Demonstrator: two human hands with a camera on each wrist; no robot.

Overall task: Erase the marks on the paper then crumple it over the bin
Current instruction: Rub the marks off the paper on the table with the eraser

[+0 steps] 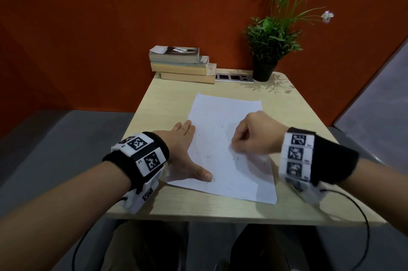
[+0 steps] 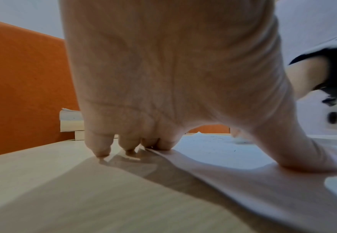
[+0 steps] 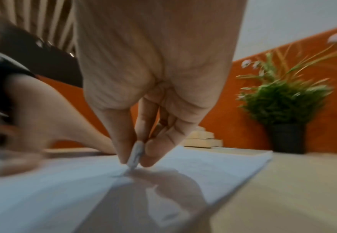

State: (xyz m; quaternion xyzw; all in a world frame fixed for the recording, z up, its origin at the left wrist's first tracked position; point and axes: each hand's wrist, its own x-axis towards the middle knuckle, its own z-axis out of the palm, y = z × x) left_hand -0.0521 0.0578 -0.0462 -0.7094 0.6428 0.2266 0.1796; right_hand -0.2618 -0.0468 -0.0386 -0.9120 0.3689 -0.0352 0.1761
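Note:
A white sheet of paper (image 1: 227,138) lies on the light wooden table (image 1: 167,103), speckled with small dark marks and eraser crumbs. My left hand (image 1: 187,149) lies flat with spread fingers, its thumb (image 2: 303,151) pressing the sheet's near left part while the other fingertips (image 2: 102,151) rest at the paper's left edge. My right hand (image 1: 254,136) pinches a small white eraser (image 3: 135,155) between thumb and fingers, with its tip touching the paper (image 3: 203,165) near the middle. The right wrist view is blurred. No bin is in view.
A stack of three books (image 1: 183,64) sits at the table's far edge against the orange wall. Beside it lies a silver socket strip (image 1: 234,77), and a potted plant (image 1: 265,70) stands at the far right corner. Cables hang below both wrists.

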